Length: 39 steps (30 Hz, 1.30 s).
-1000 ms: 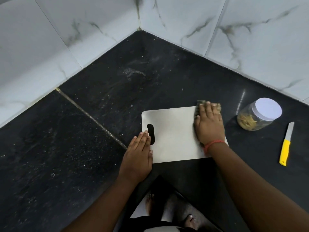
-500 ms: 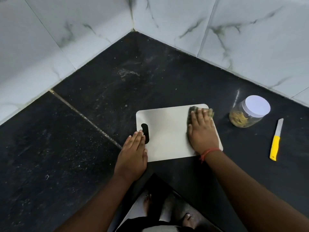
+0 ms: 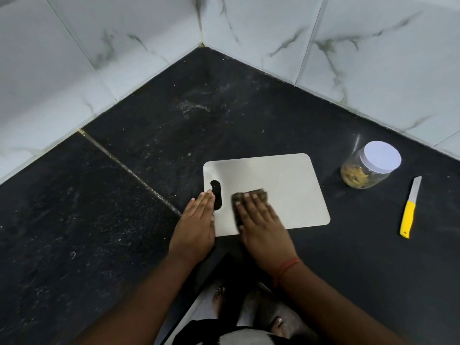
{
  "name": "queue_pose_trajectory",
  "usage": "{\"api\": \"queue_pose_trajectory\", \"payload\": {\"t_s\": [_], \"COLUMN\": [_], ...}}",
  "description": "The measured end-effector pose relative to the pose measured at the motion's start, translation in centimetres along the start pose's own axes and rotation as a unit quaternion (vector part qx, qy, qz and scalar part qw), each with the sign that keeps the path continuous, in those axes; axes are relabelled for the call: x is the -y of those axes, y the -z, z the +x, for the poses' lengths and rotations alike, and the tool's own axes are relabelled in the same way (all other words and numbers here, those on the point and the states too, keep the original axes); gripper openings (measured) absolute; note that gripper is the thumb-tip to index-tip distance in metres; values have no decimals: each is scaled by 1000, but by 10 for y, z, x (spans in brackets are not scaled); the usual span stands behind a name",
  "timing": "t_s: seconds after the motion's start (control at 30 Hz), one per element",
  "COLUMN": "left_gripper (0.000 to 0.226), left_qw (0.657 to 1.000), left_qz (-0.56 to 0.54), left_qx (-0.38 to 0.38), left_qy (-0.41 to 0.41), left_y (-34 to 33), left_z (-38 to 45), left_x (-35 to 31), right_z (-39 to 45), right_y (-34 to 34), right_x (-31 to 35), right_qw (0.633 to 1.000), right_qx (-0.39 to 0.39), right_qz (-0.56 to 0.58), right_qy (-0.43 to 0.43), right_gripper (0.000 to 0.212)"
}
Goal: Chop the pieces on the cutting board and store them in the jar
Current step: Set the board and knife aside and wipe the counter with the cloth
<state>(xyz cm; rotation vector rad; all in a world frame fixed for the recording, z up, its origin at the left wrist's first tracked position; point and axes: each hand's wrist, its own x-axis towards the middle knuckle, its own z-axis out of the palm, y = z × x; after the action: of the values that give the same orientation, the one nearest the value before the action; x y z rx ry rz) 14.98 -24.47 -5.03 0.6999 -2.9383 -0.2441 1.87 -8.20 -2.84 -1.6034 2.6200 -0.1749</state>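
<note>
Head view is showing the right hand (image 3: 261,227) lying flat, pressing what may be a scrub pad (image 3: 249,196) onto the cutting board (image 3: 286,185); the jar (image 3: 368,171) is sitting at its 2 o'clock. The pad has moved from the board's far corner toward the left hand (image 3: 196,225), which is resting flat and holding nothing, on the black desk (image 3: 124,220) beneath marble tiles (image 3: 373,58).

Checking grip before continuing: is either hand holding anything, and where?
Right hand presses flat on a scrub pad on the cutting board; no grip. Left hand rests flat on the board's handle end.
</note>
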Motion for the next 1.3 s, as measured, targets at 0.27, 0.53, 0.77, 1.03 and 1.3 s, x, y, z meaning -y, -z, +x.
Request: {"api": "queue_pose_trajectory", "payload": {"t_s": [0.27,0.53,0.77,1.03,1.3], "left_gripper": [57,56,56,56,57], "left_qw": [1000,999,999,999,1000], "left_qz": [22,30,36,27,3], "left_qx": [7,19,31,31,14], "left_qy": [-3,6,5,0,1], "left_y": [-1,-4,-5,-4,-4], "left_z": [1,-1,-1,0,-1], "left_x": [-1,1,1,2,1], "right_z": [6,-4,-1,3,2], "right_y": [-6,1,2,1,2], "right_x": [19,-27,-37,-17,-35], "right_qw": [999,998,978,998,979], "right_qx": [-14,-6,-35,-25,-42], "right_qz": [13,-16,-20,-6,-36], "right_qy": [-49,-58,-203,-49,-198], "right_gripper": [62,61,63,58,63]}}
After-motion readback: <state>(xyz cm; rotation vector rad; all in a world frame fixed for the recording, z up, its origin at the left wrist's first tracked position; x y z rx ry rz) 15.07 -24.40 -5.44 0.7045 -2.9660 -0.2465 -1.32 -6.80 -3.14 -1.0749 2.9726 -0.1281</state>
